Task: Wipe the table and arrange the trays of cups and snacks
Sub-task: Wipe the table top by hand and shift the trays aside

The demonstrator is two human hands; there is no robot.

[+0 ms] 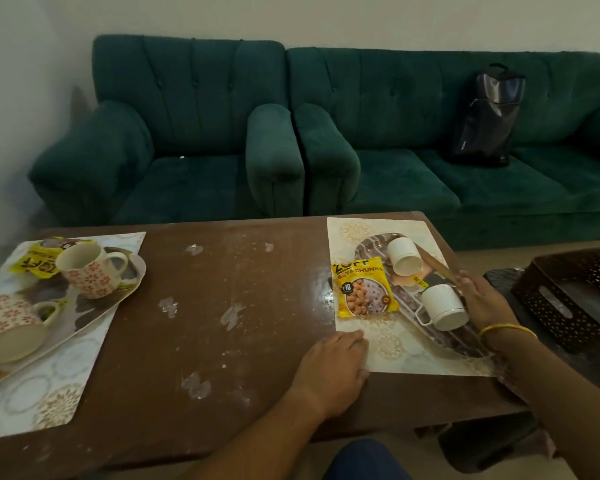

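Flat fingers [355,341] of the left hand [331,370] are pressing the near corner of the mat [395,358] while the right hand [482,301] is touching, fingers straight, the tray [454,344] carrying 2 white cups [404,256] and a snack packet [362,289] on the bench [205,306].

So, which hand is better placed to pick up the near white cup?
Right. The right hand sits beside the cup, at the tray edge. The left hand rests on the mat corner, farther away.
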